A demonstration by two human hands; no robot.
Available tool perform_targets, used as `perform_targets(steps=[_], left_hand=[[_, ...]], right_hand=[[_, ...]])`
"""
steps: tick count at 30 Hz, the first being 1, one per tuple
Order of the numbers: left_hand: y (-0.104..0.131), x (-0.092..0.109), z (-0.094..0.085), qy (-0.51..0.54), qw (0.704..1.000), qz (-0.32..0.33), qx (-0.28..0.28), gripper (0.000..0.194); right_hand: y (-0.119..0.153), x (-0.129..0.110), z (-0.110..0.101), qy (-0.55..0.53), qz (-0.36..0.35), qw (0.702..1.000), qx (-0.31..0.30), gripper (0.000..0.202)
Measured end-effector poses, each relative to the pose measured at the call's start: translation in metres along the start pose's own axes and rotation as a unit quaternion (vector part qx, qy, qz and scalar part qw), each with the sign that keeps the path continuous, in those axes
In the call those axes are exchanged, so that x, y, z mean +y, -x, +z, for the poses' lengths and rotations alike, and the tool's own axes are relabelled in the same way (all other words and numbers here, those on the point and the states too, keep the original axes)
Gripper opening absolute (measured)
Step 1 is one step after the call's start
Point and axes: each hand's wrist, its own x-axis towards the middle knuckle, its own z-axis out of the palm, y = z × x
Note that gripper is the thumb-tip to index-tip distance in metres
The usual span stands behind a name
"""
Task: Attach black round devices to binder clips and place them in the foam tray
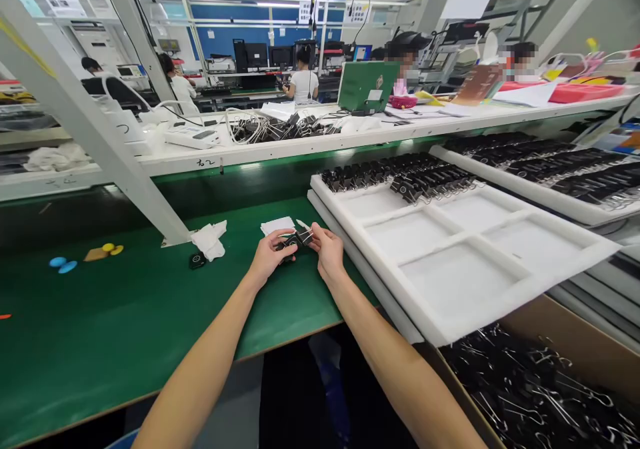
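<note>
Fingers (pixel 317 232) of left hand (pixel 267 257) and right hand (pixel 328 250) grip a clip (pixel 304 237), likely light but stiff, best held mid-body.

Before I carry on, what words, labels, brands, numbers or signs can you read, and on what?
"2": handwritten on the white shelf edge; the character before it is unclear.
Fainter writing farther left there: unreadable.
Label on the green case: too small.
Posted sheets behind: too small.
Held black clip: round mark, too small.
Black piece by the white cloth: round mark, too small.
</note>
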Motion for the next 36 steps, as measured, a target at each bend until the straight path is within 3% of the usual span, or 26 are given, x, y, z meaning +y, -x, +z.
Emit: perform_targets(steps=[11,18,20,23,25,27,29,31,34,36], left_hand=[[0.002,0.003,0.004,0.007,1.0,-0.012,0.005,0.053],[0.001,0.008,-0.006,0.002,1.0,0.002,-0.023,0.054],[0.003,0.017,-0.011,-0.032,0.999,0.034,-0.018,0.048],[0.01,0.031,-0.015,-0.077,0.992,0.092,0.026,0.04],[0.015,0.038,-0.014,-0.069,0.993,0.097,-0.001,0.042],[0.018,0.041,-0.013,-0.042,0.993,0.07,-0.081,0.049],[0.019,0.041,-0.012,-0.016,0.989,0.049,-0.136,0.055],[0.017,0.039,-0.013,0.006,0.99,0.053,-0.129,0.058],[0.012,0.034,-0.014,0.002,0.995,0.07,-0.07,0.055],[0.008,0.029,-0.014,-0.022,0.996,0.068,-0.046,0.053]], right_hand=[[0.003,0.003,-0.003,0.035,-0.015,0.999,-0.018,0.051],[0.015,-0.006,0.0,0.051,-0.035,0.998,-0.028,0.051],[0.028,-0.014,-0.004,0.085,-0.042,0.994,-0.06,0.048],[0.058,-0.029,-0.017,0.187,0.014,0.966,-0.181,0.043],[0.085,-0.042,-0.025,0.236,0.076,0.931,-0.267,0.039],[0.114,-0.06,-0.031,0.234,0.127,0.91,-0.316,0.033],[0.138,-0.087,-0.035,0.206,0.15,0.914,-0.315,0.03],[0.15,-0.122,-0.04,0.205,0.124,0.929,-0.28,0.032],[0.128,-0.18,-0.055,0.308,0.0,0.928,-0.207,0.036],[0.088,-0.21,-0.068,0.416,-0.093,0.894,-0.139,0.036]])
